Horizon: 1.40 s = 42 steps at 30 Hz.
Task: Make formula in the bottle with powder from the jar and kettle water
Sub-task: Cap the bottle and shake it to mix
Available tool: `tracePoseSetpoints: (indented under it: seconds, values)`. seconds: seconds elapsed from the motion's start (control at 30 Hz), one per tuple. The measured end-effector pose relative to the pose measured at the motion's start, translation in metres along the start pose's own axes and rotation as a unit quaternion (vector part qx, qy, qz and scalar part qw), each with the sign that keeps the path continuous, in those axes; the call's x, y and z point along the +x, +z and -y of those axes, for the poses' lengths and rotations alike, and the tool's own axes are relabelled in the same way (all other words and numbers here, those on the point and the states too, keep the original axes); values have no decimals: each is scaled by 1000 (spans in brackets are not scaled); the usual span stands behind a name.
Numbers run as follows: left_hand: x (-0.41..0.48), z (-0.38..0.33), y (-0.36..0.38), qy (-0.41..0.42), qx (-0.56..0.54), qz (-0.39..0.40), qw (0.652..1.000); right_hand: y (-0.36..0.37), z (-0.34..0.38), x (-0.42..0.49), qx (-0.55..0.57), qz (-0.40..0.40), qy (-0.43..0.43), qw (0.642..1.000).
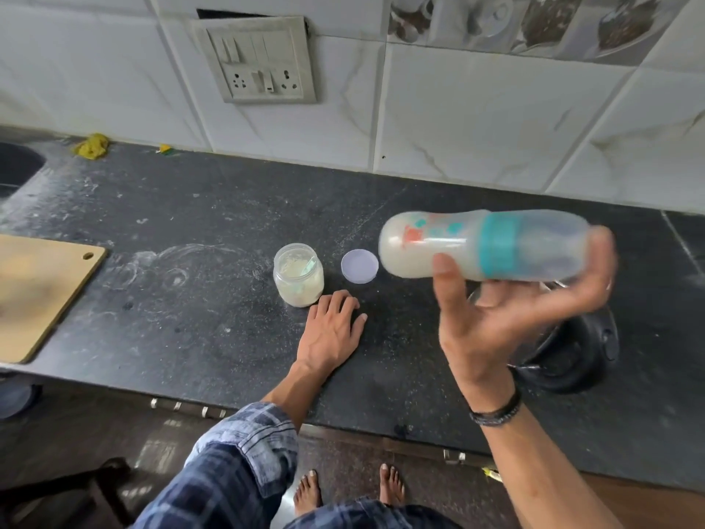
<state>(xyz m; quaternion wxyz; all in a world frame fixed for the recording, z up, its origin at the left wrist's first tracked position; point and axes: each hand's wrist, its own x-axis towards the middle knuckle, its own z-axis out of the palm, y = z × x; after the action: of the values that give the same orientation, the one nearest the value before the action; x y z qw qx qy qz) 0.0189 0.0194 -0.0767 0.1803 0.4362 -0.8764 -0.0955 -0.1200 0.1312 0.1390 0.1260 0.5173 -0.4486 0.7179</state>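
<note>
Bottle (pixel 457 238), capped, milky inside, sideways in air at 3 o'clock of jar (pixel 298 276), right hand (pixel 496 322) curled round it, left hand (pixel 331 332) flat on worktop (pixel 190 223); probably light, stiff, slick plastic, best gripped mid-body.

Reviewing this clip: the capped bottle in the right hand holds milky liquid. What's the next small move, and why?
Probably the left hand should lift the lid and close the jar. That hand lies flat on the countertop next to both, the jar stands open with a scoop inside, and the bottle, held sideways by the right hand, already looks mixed.
</note>
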Motion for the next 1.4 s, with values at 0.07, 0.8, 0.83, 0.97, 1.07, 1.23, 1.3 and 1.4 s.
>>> tracePoseSetpoints:
  seconds: [0.07,0.8,0.83,0.97,1.07,1.23,1.3,1.4]
  values:
    - [0,1,-1,-2,3,-2,1000,7,-1,-7,-11,77,131,988]
    - [0,-1,-1,2,1,-5,1000,-18,-17,-49,-41,68,115,990]
    - [-1,-1,-1,3,3,-4,1000,-18,-23,-52,-56,85,151,983]
    - [0,1,-1,2,-1,-8,1000,-22,-52,-79,-183,230,220,930]
    - [0,1,0,1,-1,-6,1000,-28,-70,-98,-225,285,231,903]
    - [0,1,0,-1,-2,-3,1000,-35,-84,-120,-257,338,252,870]
    - [0,0,0,-1,-3,-1,1000,-36,-87,-125,-267,349,246,864]
    - [0,0,0,-2,-5,-1,1000,-35,-87,-130,-267,334,253,868]
